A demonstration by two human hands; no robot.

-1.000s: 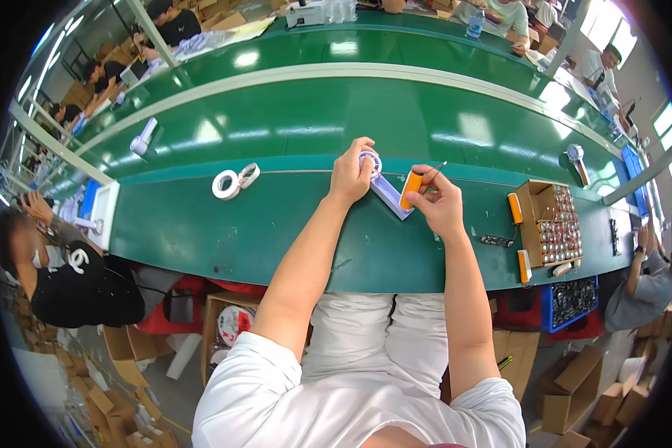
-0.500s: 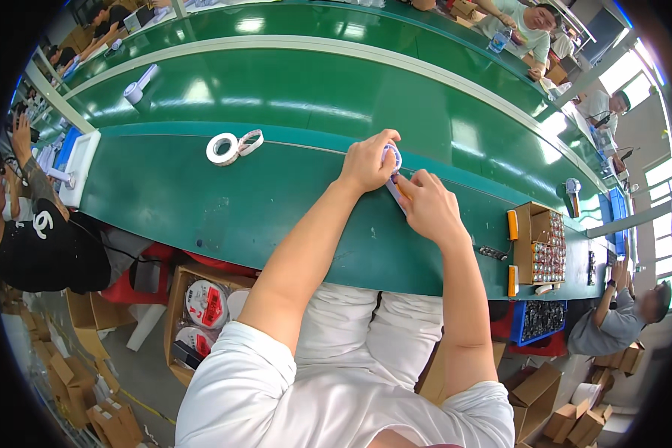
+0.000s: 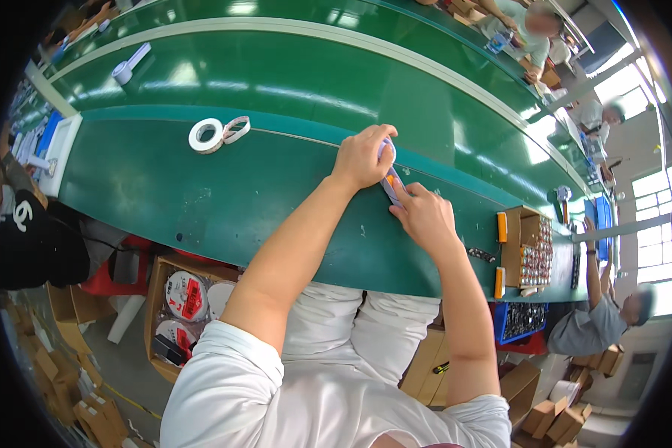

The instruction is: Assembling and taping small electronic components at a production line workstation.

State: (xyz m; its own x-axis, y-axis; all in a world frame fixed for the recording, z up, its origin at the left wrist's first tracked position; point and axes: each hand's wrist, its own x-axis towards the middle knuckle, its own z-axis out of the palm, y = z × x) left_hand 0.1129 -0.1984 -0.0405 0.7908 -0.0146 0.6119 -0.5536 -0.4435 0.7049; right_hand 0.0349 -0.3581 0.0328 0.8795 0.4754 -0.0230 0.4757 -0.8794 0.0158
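Observation:
My left hand (image 3: 364,158) is wrapped round the round head of a pale purple handheld fan (image 3: 388,191), as its shape suggests, above the green bench. The handle slants down toward my right hand (image 3: 426,216), whose fingers and thumb close on it. A small orange piece (image 3: 390,179) shows on the handle at my right fingertips; what it is I cannot tell. My left hand hides most of the head. Off to the left, a white tape roll (image 3: 205,136) lies beside a loose ring of pale printed tape (image 3: 237,129).
On the right stand a cardboard box of small round metal parts (image 3: 536,257) and orange cylinders (image 3: 502,228). A dark strip (image 3: 481,254) lies nearby. Beyond the bench edge, a green conveyor (image 3: 291,67) carries another round-headed device (image 3: 131,65). Co-workers sit at both sides and opposite.
The view has shifted slightly, moving the bench things left and up. Both hands stay on the fan; my right fingers have changed position along the handle, and the orange piece now shows.

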